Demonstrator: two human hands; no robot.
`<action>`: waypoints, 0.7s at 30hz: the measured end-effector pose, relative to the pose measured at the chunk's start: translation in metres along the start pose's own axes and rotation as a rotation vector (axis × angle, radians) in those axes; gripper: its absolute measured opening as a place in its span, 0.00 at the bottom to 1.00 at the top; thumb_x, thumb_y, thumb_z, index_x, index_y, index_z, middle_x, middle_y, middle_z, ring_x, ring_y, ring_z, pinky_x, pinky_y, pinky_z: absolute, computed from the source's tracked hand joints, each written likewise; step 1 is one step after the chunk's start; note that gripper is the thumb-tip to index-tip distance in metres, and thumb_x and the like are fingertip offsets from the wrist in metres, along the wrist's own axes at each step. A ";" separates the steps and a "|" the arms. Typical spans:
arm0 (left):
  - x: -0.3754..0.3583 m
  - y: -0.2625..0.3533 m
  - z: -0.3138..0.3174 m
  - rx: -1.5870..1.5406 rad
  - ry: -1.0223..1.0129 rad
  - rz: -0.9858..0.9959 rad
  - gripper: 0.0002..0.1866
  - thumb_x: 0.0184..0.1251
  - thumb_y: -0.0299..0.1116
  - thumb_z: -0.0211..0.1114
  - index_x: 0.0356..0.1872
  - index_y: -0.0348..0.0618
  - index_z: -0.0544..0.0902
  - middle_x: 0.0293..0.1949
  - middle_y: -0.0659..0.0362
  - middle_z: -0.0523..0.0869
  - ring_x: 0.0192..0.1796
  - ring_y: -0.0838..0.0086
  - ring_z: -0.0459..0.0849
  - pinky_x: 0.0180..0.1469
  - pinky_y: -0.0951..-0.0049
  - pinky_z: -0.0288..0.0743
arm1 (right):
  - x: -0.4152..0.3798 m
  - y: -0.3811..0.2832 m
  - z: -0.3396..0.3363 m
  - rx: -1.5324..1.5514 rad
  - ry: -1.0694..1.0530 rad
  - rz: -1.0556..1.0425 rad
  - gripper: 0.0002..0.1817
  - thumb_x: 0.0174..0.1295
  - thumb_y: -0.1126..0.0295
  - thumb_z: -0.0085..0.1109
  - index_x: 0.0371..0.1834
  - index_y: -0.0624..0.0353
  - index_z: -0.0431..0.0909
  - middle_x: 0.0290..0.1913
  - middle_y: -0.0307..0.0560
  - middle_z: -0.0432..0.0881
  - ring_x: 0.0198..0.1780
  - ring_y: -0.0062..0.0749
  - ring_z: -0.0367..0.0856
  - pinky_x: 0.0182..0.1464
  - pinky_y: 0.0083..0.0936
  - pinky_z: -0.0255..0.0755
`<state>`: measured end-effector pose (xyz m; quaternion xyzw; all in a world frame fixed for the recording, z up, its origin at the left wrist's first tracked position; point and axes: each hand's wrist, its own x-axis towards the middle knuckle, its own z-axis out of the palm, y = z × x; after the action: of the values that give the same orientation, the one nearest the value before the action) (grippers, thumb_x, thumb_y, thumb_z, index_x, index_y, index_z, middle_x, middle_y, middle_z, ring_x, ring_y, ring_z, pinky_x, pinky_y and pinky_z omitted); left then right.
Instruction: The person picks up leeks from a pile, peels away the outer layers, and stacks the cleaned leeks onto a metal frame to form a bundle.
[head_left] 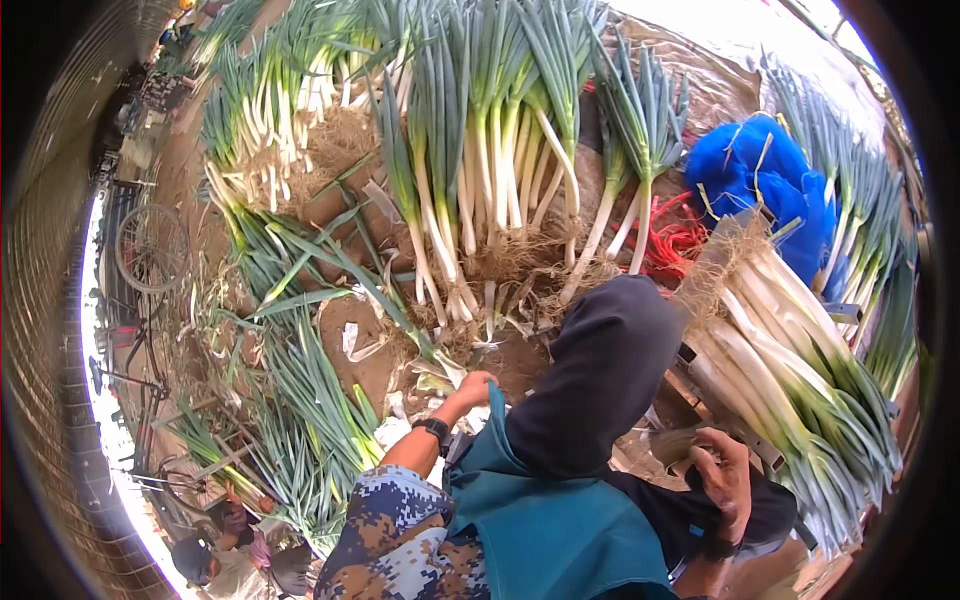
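L hand is nr leek, fingers' state can't tell; R hand curls fingers nr leek bundle, pinch unclear.

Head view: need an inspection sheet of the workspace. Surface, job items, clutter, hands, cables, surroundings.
Surface: brown earthen ground, pale leaf scraps scattered on it.
Job items: row of long green-and-white leek-like stalks ahead; thick white-stemmed pile at right, roots attached.
Clutter: crumpled bright-blue mesh heap; tangled red cord.
Left hand: bare left hand beside the pale end of a long green stalk; grip unclear.
Right hand: bare right hand, fingers curled, near the pile; contents unclear.
Cables: nothing seen.
Surroundings: thin-spoked bicycle wheel at left; another person lower left.
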<state>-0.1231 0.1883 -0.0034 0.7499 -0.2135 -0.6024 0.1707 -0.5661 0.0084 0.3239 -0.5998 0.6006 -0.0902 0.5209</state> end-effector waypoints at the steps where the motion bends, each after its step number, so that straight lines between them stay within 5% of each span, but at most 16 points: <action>1: 0.014 -0.002 -0.005 0.017 0.034 0.033 0.10 0.60 0.36 0.68 0.35 0.42 0.90 0.28 0.55 0.90 0.29 0.69 0.88 0.35 0.67 0.82 | 0.003 -0.006 0.002 0.008 -0.018 0.034 0.12 0.60 0.76 0.63 0.46 0.67 0.82 0.36 0.43 0.86 0.39 0.24 0.82 0.46 0.24 0.75; 2: 0.030 -0.002 -0.011 0.081 0.123 0.153 0.12 0.63 0.35 0.62 0.37 0.41 0.90 0.31 0.50 0.90 0.32 0.64 0.90 0.41 0.63 0.83 | 0.006 -0.014 0.004 0.016 -0.032 0.069 0.12 0.61 0.76 0.63 0.46 0.68 0.82 0.35 0.44 0.86 0.39 0.25 0.81 0.46 0.24 0.75; 4: 0.028 0.058 -0.032 0.148 0.320 0.033 0.13 0.64 0.36 0.59 0.37 0.39 0.90 0.34 0.47 0.91 0.38 0.57 0.91 0.47 0.59 0.83 | 0.010 -0.010 0.008 -0.024 -0.019 0.061 0.11 0.61 0.76 0.62 0.46 0.68 0.82 0.35 0.46 0.86 0.38 0.27 0.82 0.46 0.26 0.76; 6: 0.047 0.076 -0.051 0.264 0.661 0.250 0.15 0.67 0.39 0.59 0.40 0.39 0.88 0.38 0.45 0.90 0.44 0.51 0.90 0.50 0.56 0.81 | 0.010 0.024 0.014 -0.120 0.020 -0.020 0.11 0.61 0.76 0.61 0.46 0.68 0.82 0.35 0.50 0.87 0.37 0.32 0.84 0.46 0.29 0.77; 8: 0.087 0.086 -0.079 0.191 0.864 0.331 0.16 0.67 0.41 0.62 0.44 0.38 0.86 0.41 0.42 0.89 0.49 0.45 0.87 0.53 0.53 0.80 | 0.008 0.048 0.014 -0.341 0.021 -0.074 0.11 0.61 0.76 0.62 0.46 0.67 0.82 0.36 0.55 0.86 0.37 0.38 0.85 0.45 0.31 0.78; 9: 0.077 0.117 -0.087 0.186 0.871 0.222 0.19 0.65 0.43 0.66 0.49 0.39 0.85 0.43 0.40 0.89 0.49 0.43 0.87 0.52 0.53 0.79 | 0.005 0.059 0.016 -0.452 0.020 -0.099 0.11 0.60 0.76 0.62 0.46 0.67 0.83 0.37 0.58 0.86 0.37 0.42 0.86 0.45 0.32 0.78; 11: 0.121 0.113 -0.107 0.240 1.033 0.200 0.19 0.61 0.43 0.70 0.44 0.37 0.86 0.40 0.40 0.88 0.46 0.44 0.87 0.51 0.53 0.79 | 0.002 0.075 0.024 -0.396 0.060 -0.057 0.09 0.59 0.75 0.63 0.41 0.68 0.82 0.35 0.62 0.84 0.36 0.50 0.85 0.41 0.36 0.77; 14: 0.128 0.126 -0.128 0.175 0.717 0.040 0.20 0.59 0.45 0.71 0.39 0.35 0.85 0.38 0.39 0.88 0.46 0.44 0.87 0.50 0.52 0.79 | 0.003 0.069 0.029 -0.425 0.028 0.020 0.07 0.59 0.74 0.64 0.36 0.68 0.80 0.32 0.61 0.82 0.34 0.51 0.83 0.39 0.38 0.76; 17: 0.121 0.121 -0.140 0.378 0.809 0.119 0.17 0.62 0.42 0.68 0.36 0.34 0.86 0.40 0.37 0.88 0.47 0.42 0.87 0.52 0.50 0.79 | 0.007 0.039 0.027 -0.343 -0.014 0.116 0.09 0.60 0.72 0.65 0.37 0.66 0.78 0.37 0.65 0.83 0.43 0.66 0.80 0.44 0.48 0.73; 20: 0.098 0.105 -0.159 0.350 0.785 0.088 0.14 0.64 0.38 0.66 0.40 0.36 0.87 0.40 0.37 0.88 0.47 0.42 0.87 0.52 0.49 0.79 | 0.007 0.063 0.030 -0.405 0.085 -0.009 0.08 0.59 0.74 0.64 0.38 0.67 0.81 0.33 0.61 0.83 0.37 0.57 0.82 0.41 0.39 0.76; 21: 0.100 0.097 -0.160 0.401 0.927 0.103 0.14 0.64 0.38 0.66 0.41 0.37 0.87 0.41 0.38 0.88 0.47 0.42 0.87 0.52 0.48 0.80 | 0.009 0.061 0.032 -0.402 0.066 0.004 0.08 0.59 0.74 0.64 0.38 0.67 0.81 0.33 0.61 0.83 0.37 0.57 0.83 0.41 0.39 0.76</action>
<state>0.0403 0.0532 -0.0023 0.9449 -0.2635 -0.1441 0.1299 -0.5781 0.0335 0.2603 -0.6872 0.6245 0.0128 0.3709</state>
